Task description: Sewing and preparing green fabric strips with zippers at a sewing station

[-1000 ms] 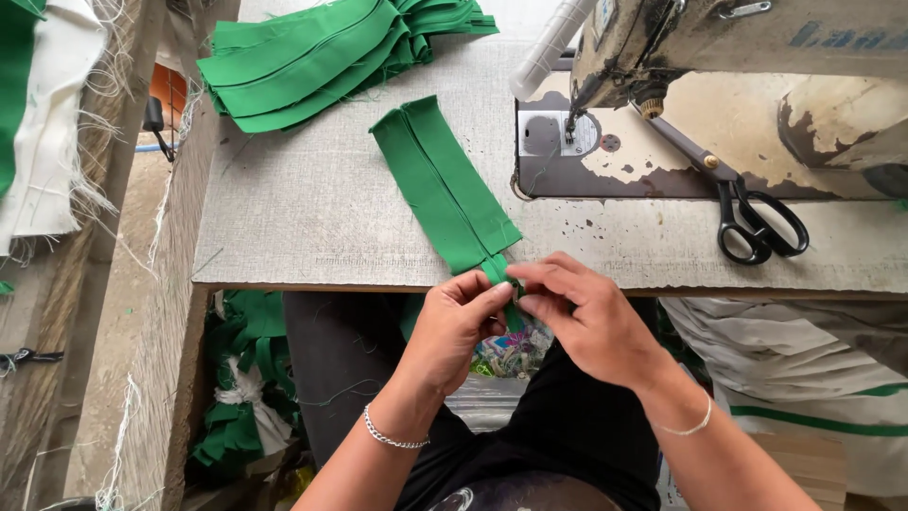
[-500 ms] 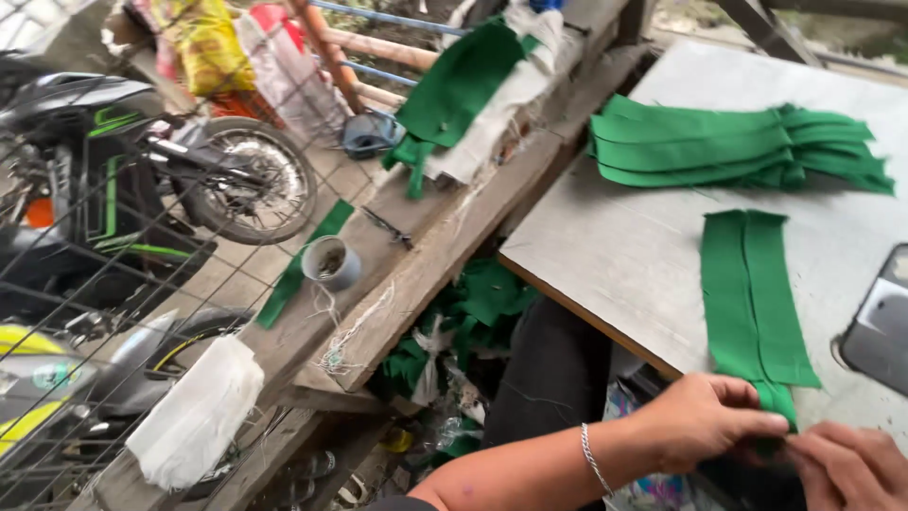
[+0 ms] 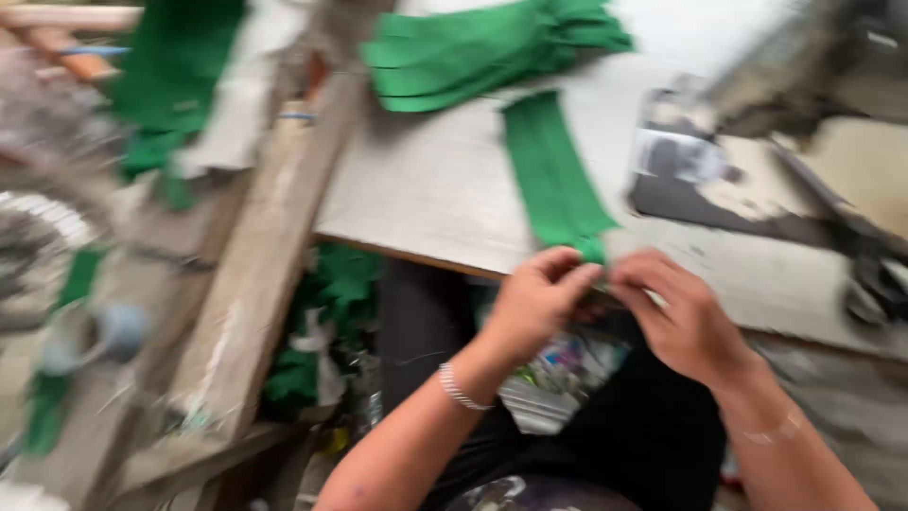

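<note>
A folded green fabric strip (image 3: 553, 175) lies lengthwise on the grey sewing table (image 3: 435, 194), its near end hanging at the table's front edge. My left hand (image 3: 537, 301) pinches that near end with thumb and fingers. My right hand (image 3: 683, 317) meets it from the right, fingers closed on the same end of the strip. Both hands sit just below the table edge, over my lap. The picture is blurred by motion.
A pile of folded green fabric pieces (image 3: 478, 52) lies at the table's far side. The sewing machine (image 3: 794, 132) stands to the right, blurred. A wooden bench (image 3: 255, 284) with green cloth (image 3: 165, 66) runs along the left. Green scraps (image 3: 326, 322) lie under the table.
The camera swung left toward the bench and motorbikes, then back toward the table. My hands stayed together on the strip's near end throughout.
</note>
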